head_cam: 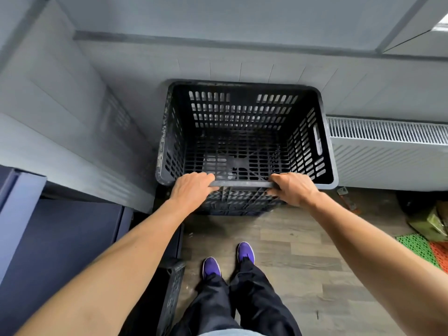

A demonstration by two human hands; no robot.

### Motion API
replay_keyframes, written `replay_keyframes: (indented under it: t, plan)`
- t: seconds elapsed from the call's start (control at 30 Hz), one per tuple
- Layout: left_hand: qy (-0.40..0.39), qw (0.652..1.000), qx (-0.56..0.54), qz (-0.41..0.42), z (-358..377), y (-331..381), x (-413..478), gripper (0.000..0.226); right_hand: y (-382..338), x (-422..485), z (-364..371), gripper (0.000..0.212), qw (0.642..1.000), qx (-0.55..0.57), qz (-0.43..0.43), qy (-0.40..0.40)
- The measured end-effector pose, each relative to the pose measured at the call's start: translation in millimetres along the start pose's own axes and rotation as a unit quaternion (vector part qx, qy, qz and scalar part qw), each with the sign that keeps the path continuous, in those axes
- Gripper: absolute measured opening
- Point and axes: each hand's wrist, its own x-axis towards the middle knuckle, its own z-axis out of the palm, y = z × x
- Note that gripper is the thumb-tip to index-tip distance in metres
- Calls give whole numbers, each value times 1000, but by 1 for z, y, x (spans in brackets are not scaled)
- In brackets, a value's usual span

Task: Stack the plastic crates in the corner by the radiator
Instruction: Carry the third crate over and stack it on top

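Head view: the left hand (pixel 191 190) and right hand (pixel 294 189) both curl closed over the near rim of the black crate (pixel 244 132). It sits atop another crate (pixel 240 202), straight ahead, the radiator (pixel 388 141) just beside it on the right.

Open floor (pixel 303 251) behind the crate (pixel 242 132); wall (pixel 80 122) tight left, radiator (pixel 388 151) tight right.
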Motion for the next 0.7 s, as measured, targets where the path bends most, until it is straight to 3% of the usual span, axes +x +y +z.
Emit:
replay_keyframes:
  t: [0.2,0.37,0.7]
  plan:
    - [-16,1000,5,6,-8,-15,-11,25,1,-11,-5,27,1000,-4,21,-19]
    - [-96,994,16,-40,-16,-43,-21,40,22,-24,-9,22,997,-45,53,-45]
    - [-210,974,79,-11,-29,-56,-7,55,14,-13,2,33,996,-40,71,-23]
